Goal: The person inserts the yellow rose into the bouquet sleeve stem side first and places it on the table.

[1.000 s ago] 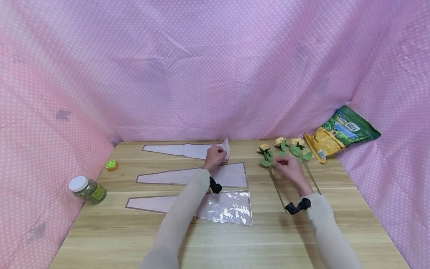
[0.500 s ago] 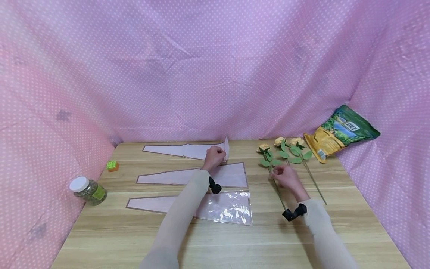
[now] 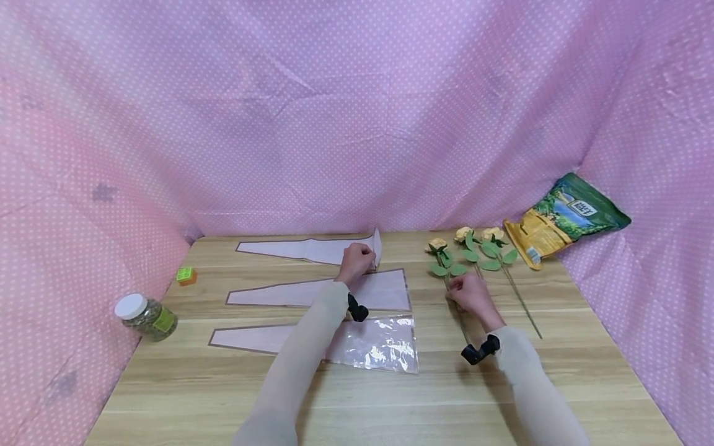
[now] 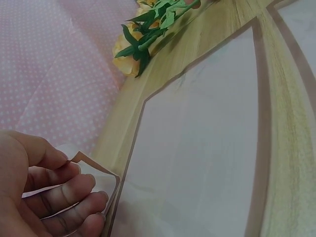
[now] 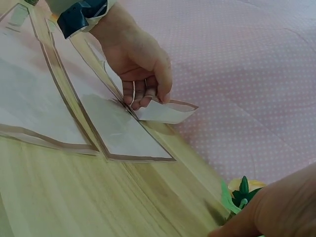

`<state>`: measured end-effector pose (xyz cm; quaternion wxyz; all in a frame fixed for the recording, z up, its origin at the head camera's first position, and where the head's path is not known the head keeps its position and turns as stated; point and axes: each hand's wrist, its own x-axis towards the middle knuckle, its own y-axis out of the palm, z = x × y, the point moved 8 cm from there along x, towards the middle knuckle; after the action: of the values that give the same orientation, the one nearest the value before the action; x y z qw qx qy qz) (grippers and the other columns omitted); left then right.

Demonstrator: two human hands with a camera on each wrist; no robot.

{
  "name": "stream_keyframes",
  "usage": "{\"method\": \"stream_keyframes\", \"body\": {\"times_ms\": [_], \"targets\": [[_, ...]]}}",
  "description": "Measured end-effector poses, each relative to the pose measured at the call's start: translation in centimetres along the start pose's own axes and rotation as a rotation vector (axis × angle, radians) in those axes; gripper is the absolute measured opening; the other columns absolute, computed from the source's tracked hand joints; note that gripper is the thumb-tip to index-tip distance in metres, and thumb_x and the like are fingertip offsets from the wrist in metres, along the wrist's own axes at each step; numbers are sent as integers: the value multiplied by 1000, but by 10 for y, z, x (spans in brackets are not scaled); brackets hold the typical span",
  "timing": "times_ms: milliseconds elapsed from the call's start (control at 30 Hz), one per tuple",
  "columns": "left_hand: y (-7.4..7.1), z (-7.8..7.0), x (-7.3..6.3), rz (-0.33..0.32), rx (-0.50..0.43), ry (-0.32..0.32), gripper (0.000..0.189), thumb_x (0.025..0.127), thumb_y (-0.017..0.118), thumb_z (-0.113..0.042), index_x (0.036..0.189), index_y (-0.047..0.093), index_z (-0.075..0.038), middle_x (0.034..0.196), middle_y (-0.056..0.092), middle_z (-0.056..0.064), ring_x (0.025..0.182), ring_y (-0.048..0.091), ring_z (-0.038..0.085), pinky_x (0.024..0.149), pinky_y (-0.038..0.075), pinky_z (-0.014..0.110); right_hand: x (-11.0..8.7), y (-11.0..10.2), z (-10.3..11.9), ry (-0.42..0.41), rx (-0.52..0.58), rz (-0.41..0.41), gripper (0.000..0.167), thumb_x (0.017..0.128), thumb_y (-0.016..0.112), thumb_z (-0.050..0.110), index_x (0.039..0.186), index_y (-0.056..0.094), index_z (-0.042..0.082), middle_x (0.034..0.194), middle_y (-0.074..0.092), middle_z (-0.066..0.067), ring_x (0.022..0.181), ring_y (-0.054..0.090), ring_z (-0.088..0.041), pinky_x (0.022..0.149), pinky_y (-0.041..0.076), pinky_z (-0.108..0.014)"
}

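Note:
My left hand (image 3: 355,260) pinches the wide end of the farthest white flower-wrapping sleeve (image 3: 318,250), its brown-edged film lifted off the table. In the left wrist view, thumb and forefinger hold the raised corner (image 4: 94,165). My right hand (image 3: 470,294) pinches the stem of the leftmost yellow artificial rose (image 3: 436,245), just below its green leaves. The rose lies with its bloom toward the back curtain; fingers hide part of the stem. Two more yellow roses, a middle one (image 3: 464,235) and a right one (image 3: 493,235), lie beside it.
Two more sleeves, a middle one (image 3: 385,290) and a glossy front one (image 3: 379,347), lie in a row. A lidded jar (image 3: 147,316) and a toy block (image 3: 186,275) stand left. A green-yellow bag (image 3: 569,220) leans at back right. Pink dotted curtain (image 3: 357,124) surrounds the table.
My right hand has moved left and slightly toward me from between the roses onto the leftmost stem, and now pinches it. My left hand stays on the far sleeve.

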<state>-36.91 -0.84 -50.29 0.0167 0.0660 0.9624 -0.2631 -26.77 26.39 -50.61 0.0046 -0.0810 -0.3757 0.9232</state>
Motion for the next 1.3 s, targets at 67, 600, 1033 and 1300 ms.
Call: {"method": "stream_keyframes", "body": {"times_ms": [67, 600, 1033, 1300], "targets": [[0, 0, 0, -4, 1, 4, 18, 92, 59, -12, 88, 73, -1, 75, 64, 5, 62, 55, 11, 57, 44, 21, 0, 0, 0, 2, -8, 1, 15, 81, 68, 2, 94, 73, -2, 65, 62, 2, 48, 55, -6, 49, 49, -23], [-2, 0, 0, -9, 31, 12, 20, 93, 58, -14, 88, 74, -3, 73, 62, 3, 61, 53, 12, 55, 43, 22, -6, -8, 2, 11, 65, -9, 17, 84, 64, 3, 98, 71, -5, 76, 68, -7, 53, 55, -7, 54, 48, -23], [-2, -1, 2, -16, 37, 30, 20, 92, 58, -13, 88, 74, -3, 70, 62, 2, 60, 53, 11, 55, 42, 21, -14, -31, 15, 11, 239, -59, 35, 91, 61, 4, 121, 62, -13, 107, 71, -30, 66, 64, -2, 58, 57, -23], [-2, -1, 2, -8, 33, 29, 20, 93, 58, -14, 87, 73, -2, 70, 63, 2, 60, 55, 10, 55, 43, 21, -19, -46, 24, 38, 498, -25, 43, 97, 56, 0, 135, 46, -17, 85, 66, 9, 72, 65, 3, 63, 59, -25]]}}
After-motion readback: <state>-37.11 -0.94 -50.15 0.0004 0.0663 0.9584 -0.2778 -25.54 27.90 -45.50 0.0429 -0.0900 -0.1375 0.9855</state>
